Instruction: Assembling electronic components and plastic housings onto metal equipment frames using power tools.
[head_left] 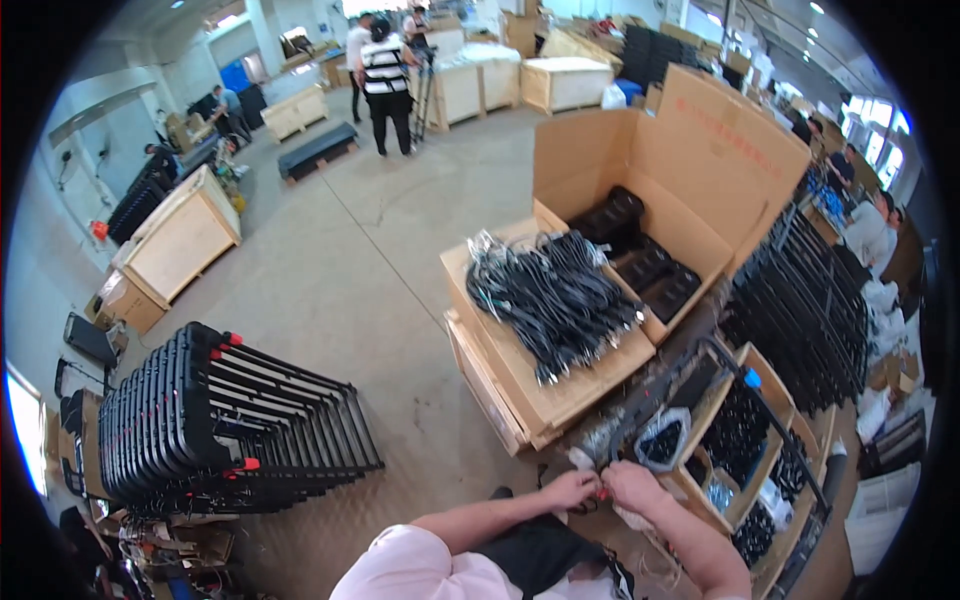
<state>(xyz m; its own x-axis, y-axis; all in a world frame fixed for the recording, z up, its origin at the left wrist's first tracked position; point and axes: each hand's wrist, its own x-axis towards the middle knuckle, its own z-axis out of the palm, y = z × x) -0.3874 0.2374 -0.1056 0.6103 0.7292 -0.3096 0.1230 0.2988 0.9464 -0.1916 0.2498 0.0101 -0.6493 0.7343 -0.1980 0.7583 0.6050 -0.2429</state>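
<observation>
My left hand (572, 490) and my right hand (634, 487) are close together at the lower middle, fingers closed. Between their fingertips shows a small red piece (602, 494), too small to name; a thin dark loop hangs below it. Just beyond the hands lies the end of a black metal frame (722, 358). To the right of my right hand is a wooden compartment tray (748, 470) with many small black parts, and a clear bag of black parts (662, 440) sits at its near left corner.
A bundle of black cables (550, 300) lies on a carton ahead, next to an open cardboard box (690, 150) holding black moulded parts. At left stands a row of black metal frames (180, 420) with red clips. People (385, 80) stand far off near wooden crates (450, 95).
</observation>
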